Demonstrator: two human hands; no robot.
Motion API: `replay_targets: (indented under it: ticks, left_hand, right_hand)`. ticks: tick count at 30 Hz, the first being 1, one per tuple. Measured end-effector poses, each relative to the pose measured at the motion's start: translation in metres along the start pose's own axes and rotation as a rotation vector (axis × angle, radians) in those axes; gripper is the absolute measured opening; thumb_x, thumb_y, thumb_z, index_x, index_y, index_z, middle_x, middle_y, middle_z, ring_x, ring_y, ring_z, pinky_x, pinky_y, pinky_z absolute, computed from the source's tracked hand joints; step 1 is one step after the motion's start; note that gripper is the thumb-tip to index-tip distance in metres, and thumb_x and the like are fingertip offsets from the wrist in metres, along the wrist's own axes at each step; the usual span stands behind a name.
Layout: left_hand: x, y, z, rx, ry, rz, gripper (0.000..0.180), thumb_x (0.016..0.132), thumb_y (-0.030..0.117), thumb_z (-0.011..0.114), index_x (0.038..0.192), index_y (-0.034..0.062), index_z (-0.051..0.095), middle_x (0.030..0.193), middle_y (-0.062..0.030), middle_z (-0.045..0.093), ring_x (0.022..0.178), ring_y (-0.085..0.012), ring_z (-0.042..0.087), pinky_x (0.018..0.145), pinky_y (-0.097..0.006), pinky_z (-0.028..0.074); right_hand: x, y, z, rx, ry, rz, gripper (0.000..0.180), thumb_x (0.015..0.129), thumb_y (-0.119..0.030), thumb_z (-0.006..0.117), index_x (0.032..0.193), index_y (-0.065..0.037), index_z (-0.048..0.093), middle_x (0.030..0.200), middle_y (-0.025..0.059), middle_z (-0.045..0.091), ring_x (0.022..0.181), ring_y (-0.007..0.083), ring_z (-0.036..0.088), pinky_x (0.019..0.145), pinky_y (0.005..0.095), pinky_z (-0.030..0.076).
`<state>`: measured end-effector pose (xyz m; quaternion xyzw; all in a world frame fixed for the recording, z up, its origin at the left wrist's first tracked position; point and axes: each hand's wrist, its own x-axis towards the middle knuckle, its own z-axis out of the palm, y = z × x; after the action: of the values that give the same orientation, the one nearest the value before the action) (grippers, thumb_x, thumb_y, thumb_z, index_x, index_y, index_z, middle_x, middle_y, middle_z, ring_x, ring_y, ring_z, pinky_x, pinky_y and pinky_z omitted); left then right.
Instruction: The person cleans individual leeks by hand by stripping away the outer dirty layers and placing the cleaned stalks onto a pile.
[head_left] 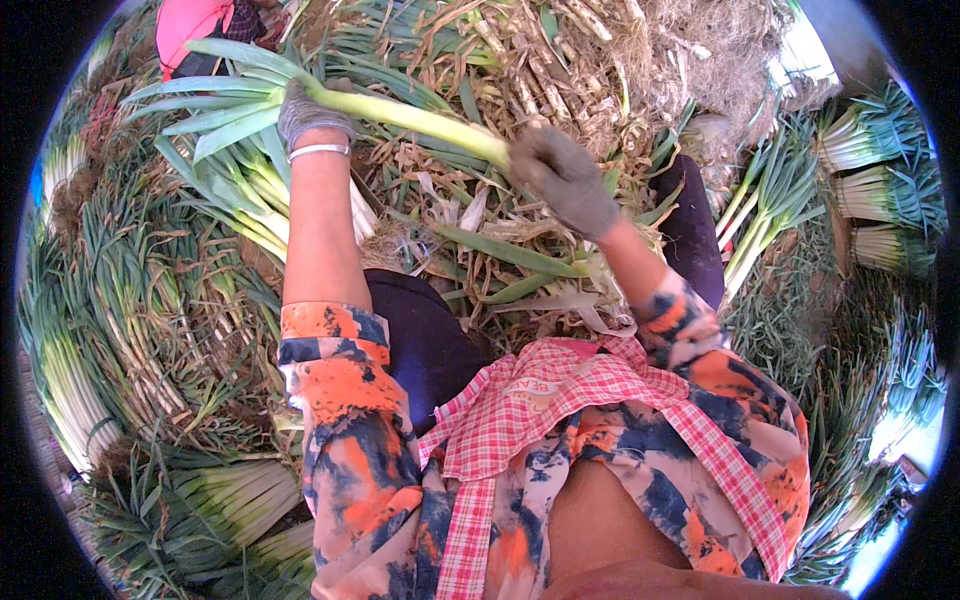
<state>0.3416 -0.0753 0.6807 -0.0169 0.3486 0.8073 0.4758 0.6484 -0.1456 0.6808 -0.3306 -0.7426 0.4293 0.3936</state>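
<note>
Both my hands wear grey work gloves. A long leek (420, 122) is held slantwise out in front of me, its green leaves fanning out to the left and its pale stalk pointing right. My left hand (314, 115) is closed around it where the leaves meet the stalk. At the other end, my right hand (565, 180) is closed on the pale tip, hiding the root end. Below the stalk, stripped leaves (515, 255) and dry husks lie between my knees. Several cleaned leeks (262, 205) rest beside my left forearm.
Untrimmed leeks with dry roots (530, 70) are heaped ahead. Loose leeks (765, 210) lie at the right, with tied bundles (865, 193) beyond them. More bundles (240, 495) lie at the lower left. Someone in pink (190, 30) is at the far left.
</note>
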Motion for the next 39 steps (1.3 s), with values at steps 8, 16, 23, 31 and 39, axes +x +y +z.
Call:
replay_targets:
  ticks: [8, 16, 23, 31, 39]
  left_hand:
    - [-0.013, 0.027, -0.005, -0.12, -0.364, 0.014, 0.055, 0.076, 0.067, 0.032, 0.076, 0.0138, 0.045, 0.059, -0.0035, 0.037, 0.047, -0.0179, 0.037, 0.044, -0.032, 0.036]
    - [-0.034, 0.008, 0.025, -0.246, -0.56, -0.114, 0.08, 0.067, 0.08, 0.023, 0.071, 0.0036, 0.049, 0.047, 0.0007, 0.033, 0.042, -0.0149, 0.031, 0.045, -0.031, 0.032]
    - [-0.03, 0.004, 0.034, -0.297, -1.184, -0.34, 0.049, 0.083, 0.04, 0.043, 0.101, -0.005, 0.051, 0.049, 0.0035, 0.037, 0.044, -0.0105, 0.035, 0.049, -0.027, 0.034]
    - [-0.026, 0.017, 0.026, -0.366, -1.261, -0.395, 0.053, 0.083, 0.041, 0.043, 0.107, -0.006, 0.048, 0.048, 0.0059, 0.04, 0.043, -0.0077, 0.038, 0.047, -0.024, 0.037]
    - [0.024, 0.032, 0.004, -0.008, -1.117, -0.2, 0.055, 0.077, 0.051, 0.04, 0.095, 0.0001, 0.047, 0.057, 0.0014, 0.042, 0.048, -0.0117, 0.039, 0.05, -0.024, 0.035]
  right_hand:
    - [-0.05, 0.047, -0.055, -0.686, 0.028, 0.017, 0.016, 0.079, -0.018, 0.057, 0.089, -0.005, 0.056, 0.083, 0.0131, 0.058, 0.078, 0.0285, 0.057, 0.07, 0.0353, 0.045]
    - [0.042, -0.016, 0.053, -0.663, 0.505, -0.287, 0.017, 0.08, -0.019, 0.05, 0.088, -0.004, 0.052, 0.085, 0.0173, 0.056, 0.08, 0.0295, 0.056, 0.075, 0.0402, 0.041]
    - [0.092, 0.025, 0.039, -0.517, -0.103, 0.057, 0.028, 0.081, -0.029, 0.048, 0.087, -0.002, 0.056, 0.083, 0.0179, 0.059, 0.081, 0.0286, 0.057, 0.074, 0.0377, 0.043]
    - [0.037, -0.002, 0.008, -0.001, -0.05, 0.229, 0.05, 0.073, -0.04, 0.058, 0.103, 0.0, 0.056, 0.092, 0.0173, 0.061, 0.083, 0.0228, 0.058, 0.076, 0.0318, 0.044]
    - [-0.021, 0.001, -0.021, 0.96, 0.012, 0.353, 0.027, 0.082, -0.017, 0.057, 0.1, 0.002, 0.052, 0.072, 0.0052, 0.057, 0.064, 0.0127, 0.057, 0.065, 0.0243, 0.048]
